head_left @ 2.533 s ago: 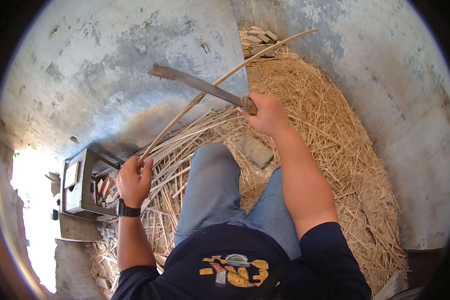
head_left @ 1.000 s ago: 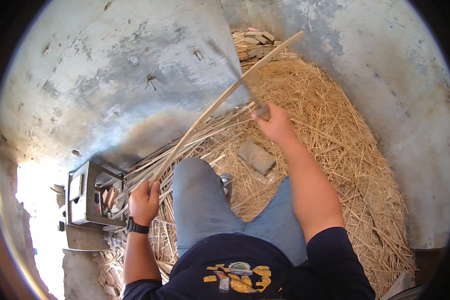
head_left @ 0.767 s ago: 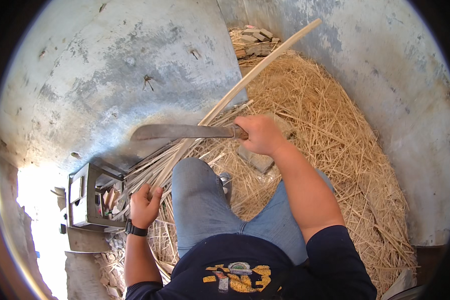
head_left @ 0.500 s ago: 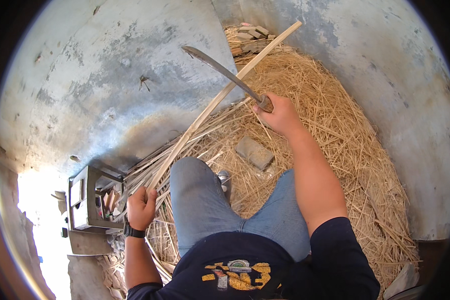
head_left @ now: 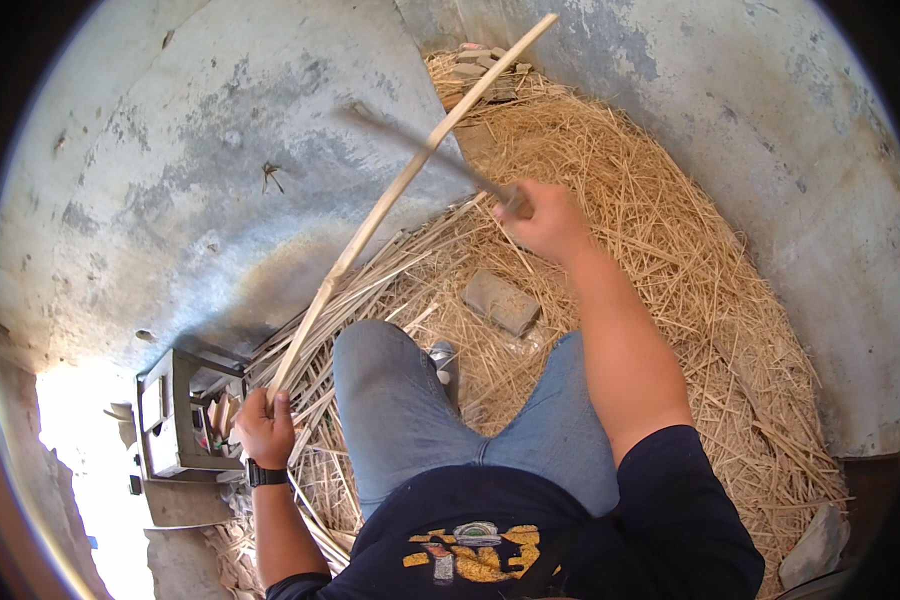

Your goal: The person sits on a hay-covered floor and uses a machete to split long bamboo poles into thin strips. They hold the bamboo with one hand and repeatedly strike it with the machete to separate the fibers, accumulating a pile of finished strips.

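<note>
My left hand (head_left: 267, 428) is closed around the near end of a long, pale bamboo strip (head_left: 370, 222), which slants up and away to the far right. In my right hand (head_left: 545, 222) is the handle of a knife with a long, curved blade (head_left: 425, 150). The blade is smeared by motion and points to the far left. It crosses the strip around its upper half; whether the two touch I cannot tell. On the floor between my knees lies a grey block (head_left: 502, 302).
Split shavings (head_left: 660, 290) cover the floor. A bundle of long strips (head_left: 390, 265) lies beyond my left knee. A small wooden stand (head_left: 178, 415) is at the left against the wall (head_left: 200, 150). Stacked bricks (head_left: 485, 65) are at the far end, and a stone (head_left: 815, 545) lies near right.
My left hand has moved slightly left and nearer, taking the strip with it. The knife has swung a little, its blade now blurred, and my right hand has shifted slightly left.
</note>
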`<state>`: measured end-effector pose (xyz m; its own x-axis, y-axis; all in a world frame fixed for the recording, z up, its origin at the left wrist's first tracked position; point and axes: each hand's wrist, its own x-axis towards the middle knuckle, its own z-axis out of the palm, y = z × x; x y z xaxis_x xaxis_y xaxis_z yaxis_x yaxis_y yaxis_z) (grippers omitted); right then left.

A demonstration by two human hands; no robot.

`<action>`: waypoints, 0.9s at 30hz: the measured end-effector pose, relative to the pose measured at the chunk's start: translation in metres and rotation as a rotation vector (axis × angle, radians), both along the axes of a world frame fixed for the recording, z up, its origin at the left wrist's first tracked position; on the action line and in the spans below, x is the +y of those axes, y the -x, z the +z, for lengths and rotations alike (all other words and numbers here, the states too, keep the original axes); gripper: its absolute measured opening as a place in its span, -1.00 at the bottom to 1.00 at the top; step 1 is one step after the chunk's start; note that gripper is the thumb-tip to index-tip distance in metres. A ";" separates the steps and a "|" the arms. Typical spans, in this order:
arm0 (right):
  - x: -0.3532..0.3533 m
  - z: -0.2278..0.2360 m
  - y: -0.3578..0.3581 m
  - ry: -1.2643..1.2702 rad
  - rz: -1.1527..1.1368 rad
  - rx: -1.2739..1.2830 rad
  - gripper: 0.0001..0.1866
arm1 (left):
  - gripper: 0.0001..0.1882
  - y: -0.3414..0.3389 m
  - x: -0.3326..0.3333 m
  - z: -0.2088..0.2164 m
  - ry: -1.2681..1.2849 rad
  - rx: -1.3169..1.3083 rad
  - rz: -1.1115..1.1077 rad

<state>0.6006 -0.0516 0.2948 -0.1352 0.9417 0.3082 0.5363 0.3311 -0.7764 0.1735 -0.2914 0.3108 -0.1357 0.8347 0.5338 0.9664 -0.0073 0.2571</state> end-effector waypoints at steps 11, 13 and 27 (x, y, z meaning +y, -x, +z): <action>-0.016 -0.005 0.038 -0.366 0.348 -0.410 -0.76 | -0.42 -0.002 0.010 0.001 0.027 0.124 0.035; -0.016 -0.005 0.037 -0.187 0.358 -0.335 -0.75 | -0.41 -0.002 0.010 0.002 0.023 0.104 0.028; -0.024 0.007 0.040 -0.038 0.490 -0.390 -0.67 | -0.44 -0.034 0.030 0.006 0.094 0.018 -0.028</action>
<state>0.5609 -0.0752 0.3019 -0.6579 0.7310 0.1812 0.5566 0.6340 -0.5368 0.2071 -0.2610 0.3163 -0.1032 0.8845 0.4551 0.9705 -0.0106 0.2408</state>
